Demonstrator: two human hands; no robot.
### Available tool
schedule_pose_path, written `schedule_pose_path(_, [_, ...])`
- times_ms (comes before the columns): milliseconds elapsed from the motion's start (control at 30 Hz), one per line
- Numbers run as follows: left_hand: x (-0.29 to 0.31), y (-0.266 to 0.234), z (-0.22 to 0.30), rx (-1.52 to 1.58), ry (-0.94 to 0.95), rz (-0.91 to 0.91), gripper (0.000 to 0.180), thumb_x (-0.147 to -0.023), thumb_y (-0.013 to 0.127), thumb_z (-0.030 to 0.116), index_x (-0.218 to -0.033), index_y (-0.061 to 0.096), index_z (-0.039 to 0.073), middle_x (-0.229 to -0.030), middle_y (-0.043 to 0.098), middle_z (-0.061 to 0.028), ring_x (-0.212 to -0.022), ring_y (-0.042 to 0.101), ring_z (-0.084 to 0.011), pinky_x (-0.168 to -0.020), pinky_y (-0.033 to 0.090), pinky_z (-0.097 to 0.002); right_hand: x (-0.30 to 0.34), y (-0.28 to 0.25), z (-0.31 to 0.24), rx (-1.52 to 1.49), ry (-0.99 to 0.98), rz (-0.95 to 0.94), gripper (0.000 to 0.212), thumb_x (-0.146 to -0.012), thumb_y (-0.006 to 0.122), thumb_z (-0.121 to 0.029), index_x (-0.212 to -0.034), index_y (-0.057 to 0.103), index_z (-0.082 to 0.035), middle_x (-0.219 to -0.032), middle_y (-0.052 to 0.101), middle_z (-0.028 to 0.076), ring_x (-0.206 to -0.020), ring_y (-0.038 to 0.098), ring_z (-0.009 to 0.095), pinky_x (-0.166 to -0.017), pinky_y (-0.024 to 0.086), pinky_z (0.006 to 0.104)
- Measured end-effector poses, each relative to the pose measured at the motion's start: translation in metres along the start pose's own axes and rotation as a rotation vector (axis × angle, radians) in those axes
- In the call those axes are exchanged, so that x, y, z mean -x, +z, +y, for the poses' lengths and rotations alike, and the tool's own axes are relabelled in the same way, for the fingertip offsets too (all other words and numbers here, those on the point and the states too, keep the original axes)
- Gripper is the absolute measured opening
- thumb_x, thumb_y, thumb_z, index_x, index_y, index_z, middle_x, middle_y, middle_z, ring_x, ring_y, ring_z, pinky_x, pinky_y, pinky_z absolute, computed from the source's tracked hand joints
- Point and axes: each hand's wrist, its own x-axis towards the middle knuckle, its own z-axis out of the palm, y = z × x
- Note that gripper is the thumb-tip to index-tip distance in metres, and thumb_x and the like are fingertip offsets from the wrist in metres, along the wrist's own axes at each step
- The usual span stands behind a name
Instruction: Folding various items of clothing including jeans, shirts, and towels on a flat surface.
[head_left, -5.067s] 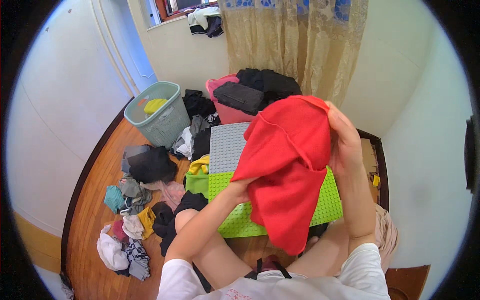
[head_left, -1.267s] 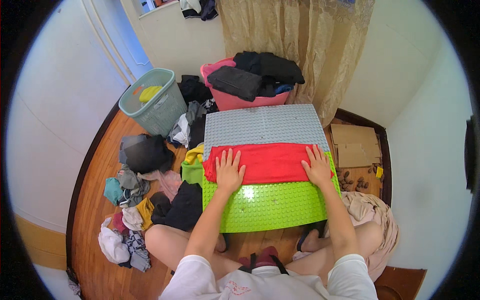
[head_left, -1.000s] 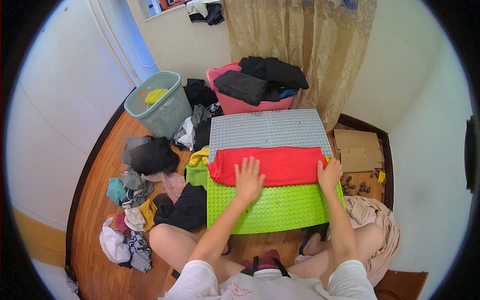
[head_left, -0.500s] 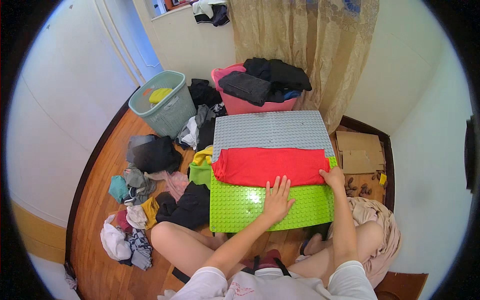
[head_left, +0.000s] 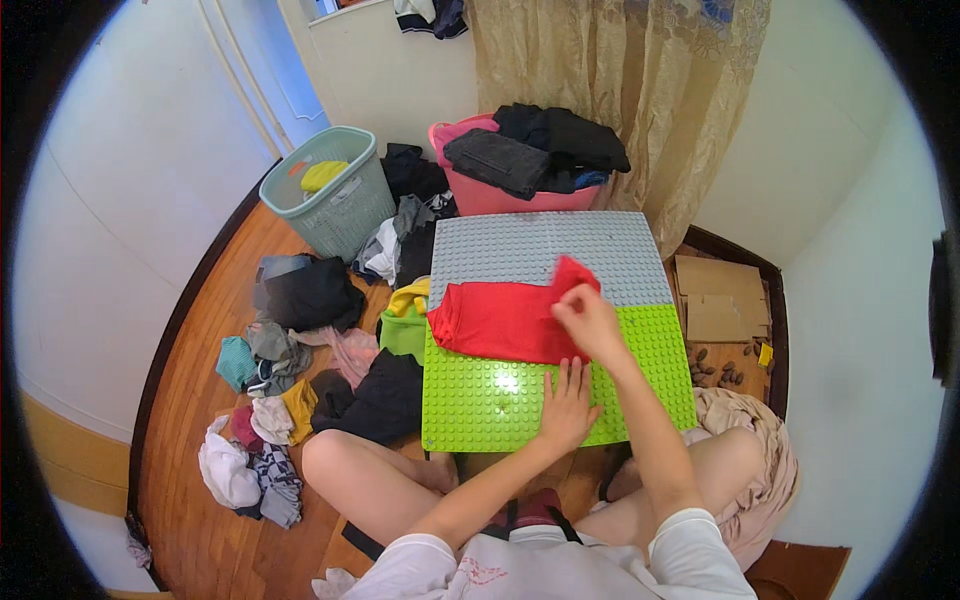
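Note:
A red garment (head_left: 500, 322), folded into a long strip, lies across the studded table (head_left: 645, 375), whose far half is grey and near half green. My right hand (head_left: 592, 322) pinches the garment's right end, lifted and turned over toward the left above the rest of the strip. That raised flap is a little blurred, and the hand hides part of it. My left hand (head_left: 570, 408) rests flat with outstretched fingers on the green studs, its fingertips at the garment's near edge.
A pink basket (head_left: 520, 198) heaped with dark clothes stands beyond the table. Left of it is a grey-green laundry basket (head_left: 345, 205) with a yellow item inside. Loose clothes (head_left: 310, 305) cover the floor at left. Flattened cardboard (head_left: 720, 295) lies at right.
My right hand has lifted the garment's right end and carried it left over the strip, shortening it. My left hand has shifted slightly right and stays flat.

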Motion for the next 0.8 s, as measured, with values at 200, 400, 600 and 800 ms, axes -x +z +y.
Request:
schedule_pose_path(200, [0.004,-0.022,-0.002,0.224,0.015,0.082,0.059,-0.078,0.060,0.026,-0.124,0.040,-0.005,-0.132,0.034,-0.0229,-0.127,0.026,-0.0382,-0.102,0.021,-0.0537,-0.007,0.011,0.043,-0.085,-0.044,0.156,0.028,-0.078,0.062,-0.020,-0.096,0.055,-0.001,-0.084,0.060,0.015,-0.079,0.059,0.029,-0.071,0.047,0.0365])
schedule_pose_path(400, [-0.041,-0.052,-0.054,0.019,-0.103,0.291,0.058,-0.079,0.058,0.026,-0.127,0.040,0.001,-0.132,0.036,-0.0216,-0.126,0.027,-0.0401,-0.102,0.021,-0.0552,0.000,0.010,0.102,0.169,0.395,0.054,0.035,-0.076,0.063,-0.029,-0.095,0.057,-0.001,-0.085,0.063,0.018,-0.081,0.061,0.034,-0.072,0.047,0.0397])
schedule_pose_path(600, [-0.030,-0.021,-0.067,-0.061,-0.164,0.164,0.065,-0.080,0.056,0.034,-0.135,0.032,0.008,-0.138,0.030,-0.0194,-0.129,0.021,-0.0396,-0.103,0.015,-0.0572,0.001,0.024,0.082,-0.382,0.540,-0.086,0.028,-0.073,0.064,-0.017,-0.089,0.059,0.006,-0.083,0.064,0.014,-0.074,0.062,0.020,-0.065,0.048,0.0311])
schedule_pose_path(800, [-0.036,-0.014,-0.034,0.297,-0.098,0.113,0.073,-0.078,0.060,0.026,-0.136,0.024,0.000,-0.140,0.026,-0.0211,-0.131,0.019,-0.0389,-0.105,0.011,-0.0544,-0.002,-0.007,0.074,-0.687,0.492,0.158,0.021,-0.071,0.059,-0.004,-0.090,0.058,0.006,-0.084,0.063,0.011,-0.073,0.060,0.017,-0.067,0.048,0.0270])
